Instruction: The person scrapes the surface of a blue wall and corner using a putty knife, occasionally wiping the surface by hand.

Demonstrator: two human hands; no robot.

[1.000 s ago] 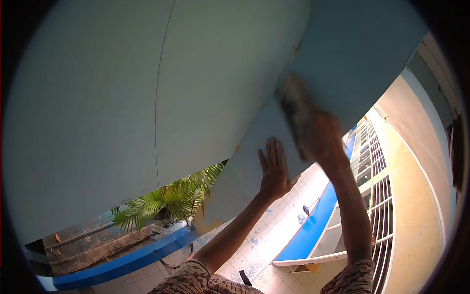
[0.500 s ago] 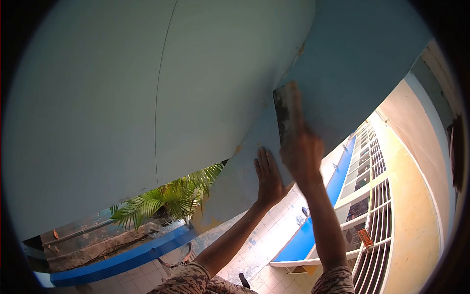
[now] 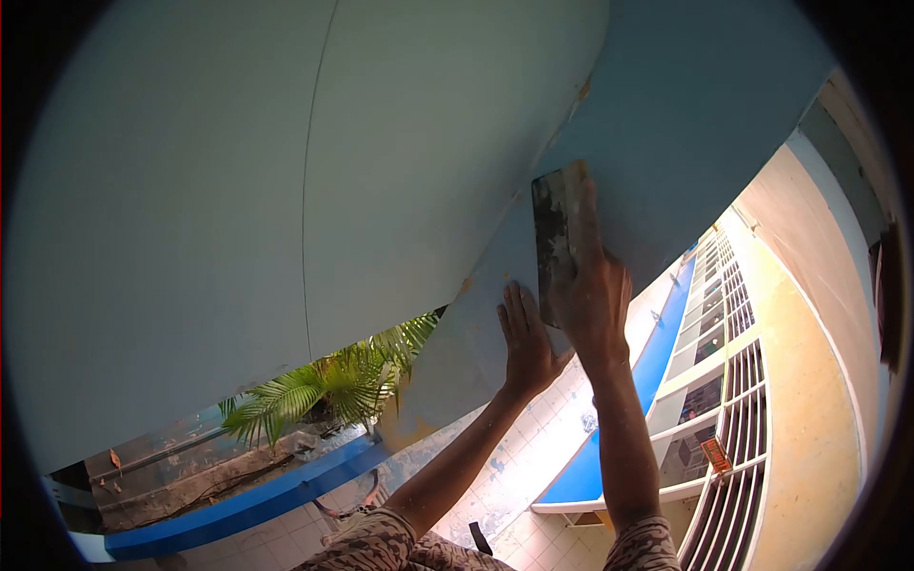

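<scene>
My right hand (image 3: 590, 297) is wrapped round a flat rectangular trowel (image 3: 550, 224), its index finger stretched along the tool. The trowel's dark blade is smeared with whitish patches and lies against the blue painted beam (image 3: 666, 124). Just left of and below it, my left hand (image 3: 526, 335) presses flat on the same blue surface, fingers extended upward. Beside the tool runs the seam where the beam meets the pale ceiling (image 3: 209, 190). Small brownish chipped spots (image 3: 583, 91) show along that seam.
A thin dark line (image 3: 307, 171) crosses the ceiling. Green palm leaves (image 3: 333, 385) and a blue-edged low wall (image 3: 238, 500) are at lower left. Tiled floor (image 3: 505, 466) lies far below, and a building with barred openings (image 3: 733, 419) stands to the right.
The trowel has shifted slightly right and turned so more of its dark blade shows. My left hand keeps its place on the beam.
</scene>
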